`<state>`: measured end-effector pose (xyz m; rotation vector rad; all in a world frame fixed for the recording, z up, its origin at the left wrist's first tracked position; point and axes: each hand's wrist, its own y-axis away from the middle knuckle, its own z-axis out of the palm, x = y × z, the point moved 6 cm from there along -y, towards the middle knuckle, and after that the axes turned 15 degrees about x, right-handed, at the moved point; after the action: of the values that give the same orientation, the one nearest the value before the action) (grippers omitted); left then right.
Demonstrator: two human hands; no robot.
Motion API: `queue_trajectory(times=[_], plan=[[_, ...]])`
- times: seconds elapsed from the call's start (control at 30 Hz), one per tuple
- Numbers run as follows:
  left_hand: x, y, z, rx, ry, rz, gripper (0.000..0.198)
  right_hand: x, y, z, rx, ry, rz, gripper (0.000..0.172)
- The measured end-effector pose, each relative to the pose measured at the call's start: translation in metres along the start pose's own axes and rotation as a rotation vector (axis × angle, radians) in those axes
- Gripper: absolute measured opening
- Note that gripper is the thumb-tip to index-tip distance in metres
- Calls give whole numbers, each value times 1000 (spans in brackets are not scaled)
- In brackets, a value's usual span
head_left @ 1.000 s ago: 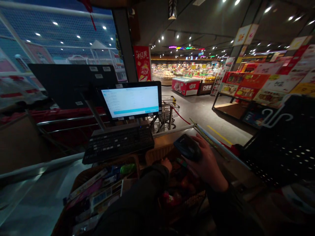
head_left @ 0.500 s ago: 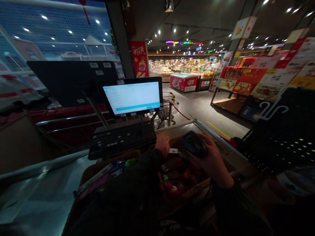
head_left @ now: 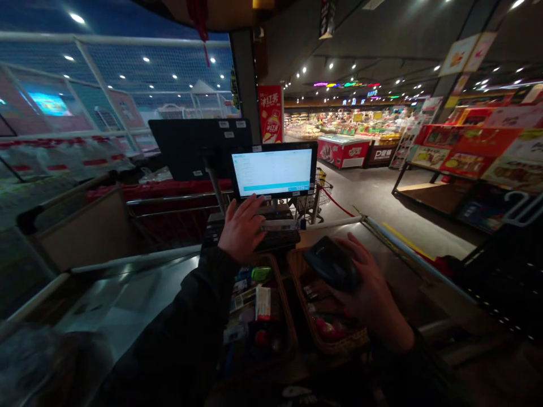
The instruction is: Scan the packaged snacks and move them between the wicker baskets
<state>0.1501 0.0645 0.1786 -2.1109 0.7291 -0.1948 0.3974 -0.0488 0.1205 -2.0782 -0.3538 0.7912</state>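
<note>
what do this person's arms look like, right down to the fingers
The left sleeve and right sleeve are long and dark, near black in this dim light, without visible markings. The left grip and right grip are bare, without gloves.

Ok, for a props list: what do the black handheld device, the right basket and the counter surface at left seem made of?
Black handheld device: probably hard plastic, smooth, with faint sheen. Right basket: probably wicker, perhaps plastic imitation; its brown rim shows a weave. Counter surface: possibly metal or glass; smooth, with bright reflections.
</note>
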Motion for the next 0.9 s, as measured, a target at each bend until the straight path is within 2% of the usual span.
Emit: queue_trajectory(times=[0.13, 0.37, 0.5, 0.7, 0.9], plan=[[-20, 10, -22, 40, -47, -38, 16, -25, 3, 7, -11, -32, -49, 51], [-38, 27, -43, 78, -56, -64, 14, -56, 5, 14, -27, -46, -76, 47], [-44, 31, -49, 79, -58, -71, 13, -68, 7, 17, -33, -65, -75, 55], [-53, 38, -54, 80, -48, -85, 13, -80, 12, 20, -6, -89, -71, 50], [-59, 44, -59, 79, -51, -82, 14, -87, 12, 26, -50, -37, -60, 52]])
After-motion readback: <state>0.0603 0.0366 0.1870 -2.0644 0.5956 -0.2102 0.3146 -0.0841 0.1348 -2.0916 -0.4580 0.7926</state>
